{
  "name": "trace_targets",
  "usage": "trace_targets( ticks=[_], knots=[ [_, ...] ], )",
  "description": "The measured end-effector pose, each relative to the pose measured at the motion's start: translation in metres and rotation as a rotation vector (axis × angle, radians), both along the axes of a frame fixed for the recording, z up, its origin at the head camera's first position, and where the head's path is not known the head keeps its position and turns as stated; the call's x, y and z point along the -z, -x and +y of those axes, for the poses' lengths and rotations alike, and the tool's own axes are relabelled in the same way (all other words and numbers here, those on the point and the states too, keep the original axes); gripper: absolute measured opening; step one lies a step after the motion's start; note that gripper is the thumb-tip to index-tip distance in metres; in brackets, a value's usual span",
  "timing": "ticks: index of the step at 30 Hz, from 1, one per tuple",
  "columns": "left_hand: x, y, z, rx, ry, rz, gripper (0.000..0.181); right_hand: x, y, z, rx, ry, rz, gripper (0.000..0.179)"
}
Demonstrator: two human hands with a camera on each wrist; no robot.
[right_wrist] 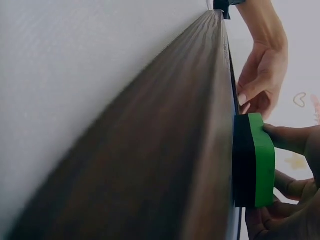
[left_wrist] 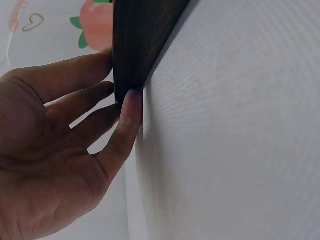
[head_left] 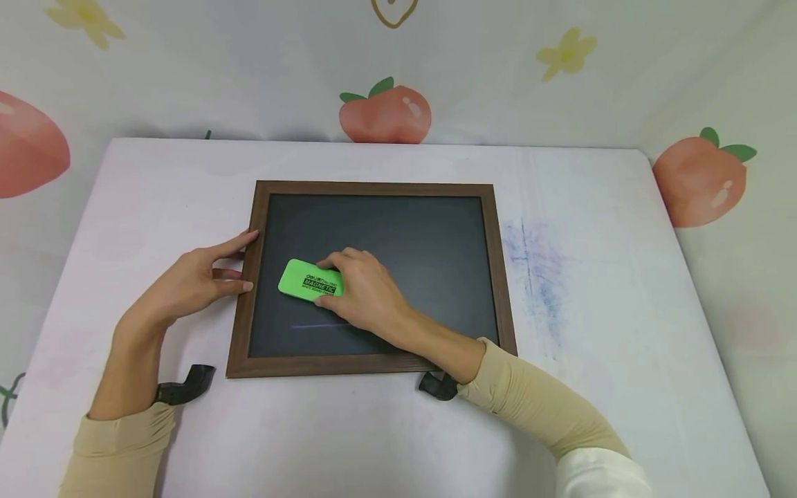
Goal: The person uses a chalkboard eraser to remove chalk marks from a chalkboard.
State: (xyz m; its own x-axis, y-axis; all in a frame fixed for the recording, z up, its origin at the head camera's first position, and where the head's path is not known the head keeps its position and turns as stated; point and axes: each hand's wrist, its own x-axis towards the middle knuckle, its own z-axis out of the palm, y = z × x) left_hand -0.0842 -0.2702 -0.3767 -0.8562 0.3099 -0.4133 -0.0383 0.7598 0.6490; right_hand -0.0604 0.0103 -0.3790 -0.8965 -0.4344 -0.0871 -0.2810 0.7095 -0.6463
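A framed blackboard (head_left: 398, 232) with a brown wooden frame (head_left: 324, 365) lies flat on the white table. My right hand (head_left: 373, 297) grips a bright green whiteboard eraser (head_left: 297, 280) by its right end, thumb on one long side and fingers on the other. In the right wrist view, the eraser's black felt layer (right_wrist: 245, 160) is against the board. A faint pale line (head_left: 320, 326) shows on the board just below the eraser. My left hand (head_left: 187, 283) touches the frame's left side with extended fingers and thumb; the left wrist view shows fingertips against its outer edge.
Blue and purple smudges (head_left: 542, 270) mark the table (head_left: 623, 311) right of the board. Behind stands a pale backdrop (head_left: 473, 76) printed with fruit and flowers. Black wrist devices (head_left: 189, 387) sit below both wrists.
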Motion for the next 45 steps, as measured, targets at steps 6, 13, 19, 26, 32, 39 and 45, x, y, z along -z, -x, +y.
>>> trace_targets(
  ticks=[6, 13, 19, 26, 32, 39, 45],
  knots=[
    [0.0, 0.0, 0.0, 0.0, 0.006, 0.008, 0.085, 0.001, 0.001, 0.0, 0.016, -0.003, 0.003, 0.049],
    [0.0, 0.001, 0.002, 0.01, -0.004, 0.0, 0.085, 0.002, 0.003, 0.009, 0.076, -0.007, 0.012, 0.05],
    [-0.001, 0.0, 0.001, 0.006, -0.003, 0.008, 0.085, 0.0, 0.005, 0.022, 0.113, -0.019, 0.005, 0.051],
    [-0.002, -0.001, 0.001, 0.013, -0.002, 0.009, 0.085, -0.002, 0.007, 0.038, 0.151, -0.043, -0.015, 0.053],
    [-0.002, 0.0, 0.0, 0.018, -0.004, 0.012, 0.085, -0.002, 0.008, 0.049, 0.183, -0.04, -0.021, 0.052],
    [0.0, -0.001, 0.0, 0.021, -0.021, 0.005, 0.088, -0.004, 0.005, 0.062, 0.206, -0.032, -0.049, 0.051],
    [0.0, 0.001, 0.0, 0.021, -0.024, 0.004, 0.088, -0.004, 0.002, 0.078, 0.232, -0.027, -0.072, 0.05]
  ],
)
